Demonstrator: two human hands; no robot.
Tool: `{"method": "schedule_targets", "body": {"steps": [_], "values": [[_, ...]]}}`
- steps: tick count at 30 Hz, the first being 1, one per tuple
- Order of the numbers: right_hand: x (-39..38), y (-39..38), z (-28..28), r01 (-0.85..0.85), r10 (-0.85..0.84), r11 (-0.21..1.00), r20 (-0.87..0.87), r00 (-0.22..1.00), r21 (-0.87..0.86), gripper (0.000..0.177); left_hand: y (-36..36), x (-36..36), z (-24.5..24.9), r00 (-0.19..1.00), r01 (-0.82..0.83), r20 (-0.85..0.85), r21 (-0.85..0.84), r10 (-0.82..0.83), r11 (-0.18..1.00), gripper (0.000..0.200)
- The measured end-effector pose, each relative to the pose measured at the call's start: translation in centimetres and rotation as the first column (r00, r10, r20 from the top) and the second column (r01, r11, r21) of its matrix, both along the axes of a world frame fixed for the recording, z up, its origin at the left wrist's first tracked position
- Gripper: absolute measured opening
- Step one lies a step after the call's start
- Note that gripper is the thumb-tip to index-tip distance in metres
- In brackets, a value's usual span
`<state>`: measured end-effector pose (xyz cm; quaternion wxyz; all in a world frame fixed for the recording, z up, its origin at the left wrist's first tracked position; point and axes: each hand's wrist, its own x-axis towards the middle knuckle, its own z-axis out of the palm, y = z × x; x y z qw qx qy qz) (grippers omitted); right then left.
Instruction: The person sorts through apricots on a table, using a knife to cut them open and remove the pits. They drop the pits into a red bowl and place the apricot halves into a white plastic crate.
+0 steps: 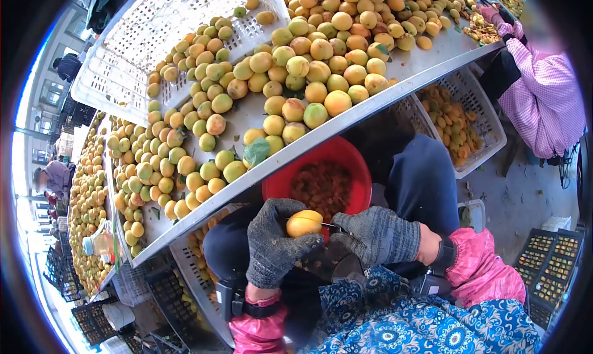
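Note:
My left hand [272,243], in a grey knitted glove, holds a yellow-orange fruit [304,224] between thumb and fingers. Closed around a small knife [335,228] is my right hand [380,235], gloved in the same grey. The knife's blade touches the right side of the fruit, where a dark cut line shows. Just beyond both hands, between my knees, a red basin [361,172] contains many orange-brown pieces; its near rim is partly hidden by the gloves.
A metal-edged table [231,190] heaped with fruit [318,70] crosses in front of me, a white crate [185,20] tipped on it. Crates of fruit pieces [454,122] stand beneath. A co-worker in a pink checked sleeve [543,95] is at the right. Black trays [550,270] lie lower right.

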<state>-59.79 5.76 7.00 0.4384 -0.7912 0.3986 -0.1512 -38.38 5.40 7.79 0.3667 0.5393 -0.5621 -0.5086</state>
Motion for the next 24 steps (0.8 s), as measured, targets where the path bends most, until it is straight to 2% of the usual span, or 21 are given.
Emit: {"method": "schedule_targets", "body": {"steps": [1, 3, 7, 9, 10, 11, 13, 14, 17, 22, 24], "values": [[0.0, -0.2, -0.1, -0.003, 0.003, 1.000, 0.001, 1.000, 0.008, 0.032, 0.0, 0.2, 0.2, 1.000, -0.003, 0.001, 0.008, 0.003, 1.000, 0.049], [0.1, -0.5, -0.3, -0.080, 0.081, 0.997, -0.012, 0.997, 0.017, 0.032, -0.4, 0.5, 0.8, 0.943, 0.180, 0.299, -0.083, -0.148, 0.980, 0.049], [0.4, -0.6, -0.6, -0.091, 0.092, 0.996, -0.081, 0.992, 0.015, 0.036, -0.4, 0.4, 0.5, 0.922, 0.228, 0.353, -0.153, -0.162, 0.962, 0.051], [0.5, -0.1, -0.7, 0.085, -0.083, 0.987, 0.021, 0.996, -0.137, 0.046, 0.4, -0.1, 0.3, 0.977, -0.066, 0.185, -0.215, 0.107, 0.974, 0.057], [0.6, 0.2, -0.4, 0.086, -0.084, 0.986, 0.019, 0.996, -0.139, 0.046, 1.1, 0.0, -0.5, 0.994, -0.113, -0.004, -0.157, 0.113, 0.981, 0.050], [0.7, 0.4, 0.1, 0.120, -0.117, 0.983, 0.036, 0.993, -0.136, 0.048, 2.0, -0.1, -0.6, 0.994, -0.113, -0.008, -0.159, 0.113, 0.981, 0.050], [0.8, 0.9, 0.3, 0.149, -0.143, 0.980, 0.051, 0.988, -0.131, 0.052, 3.7, -0.6, -0.7, 0.957, -0.167, -0.206, 0.179, 0.203, 0.970, 0.047], [0.9, 1.2, 0.0, 0.132, -0.131, 0.979, 0.012, 0.991, -0.157, 0.054, 4.0, -1.0, -0.8, 0.956, -0.169, -0.207, 0.180, 0.206, 0.969, 0.047], [1.2, 1.7, -1.4, 0.127, -0.134, 0.972, -0.021, 0.991, -0.198, 0.057, 4.2, -2.5, -0.8, 0.870, -0.235, -0.333, 0.367, 0.363, 0.900, 0.046], [0.9, 1.5, -1.3, 0.117, -0.125, 0.978, -0.035, 0.992, -0.171, 0.058, 4.1, -2.2, -2.0, 0.847, -0.166, -0.421, 0.368, 0.324, 0.915, 0.048], [0.9, 1.5, -1.3, 0.075, -0.089, 0.978, -0.066, 0.994, -0.197, 0.062, 4.0, -2.1, -2.2, 0.800, -0.141, -0.497, 0.387, 0.335, 0.911, 0.049]]}}
